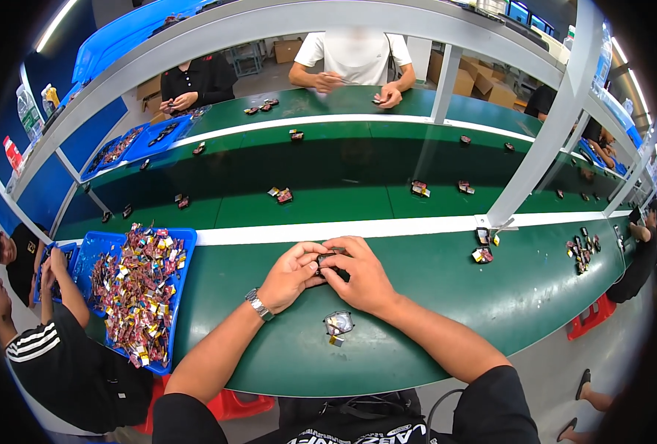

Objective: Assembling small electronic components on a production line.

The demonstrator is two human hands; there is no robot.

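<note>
Both my hands meet above the green bench. My left hand (290, 275), with a metal watch on its wrist, pinches a small black plastic casing (331, 260) from the left side. My right hand (361, 277) closes over the same casing from the right, its thumb and fingers hiding much of it. Just below my hands lies a small unit with a clear or silvery face and dark corners (338, 323). A little yellow-and-white piece (336, 340) sticks out at its lower edge.
To the left, a blue tray (192, 248) is heaped with small red boards bearing yellow tabs. Small units (481, 254) lie to the right, by a grey post (539, 148). Farther off, a dark green belt (343, 177) carries scattered units. Other people work across and at left.
</note>
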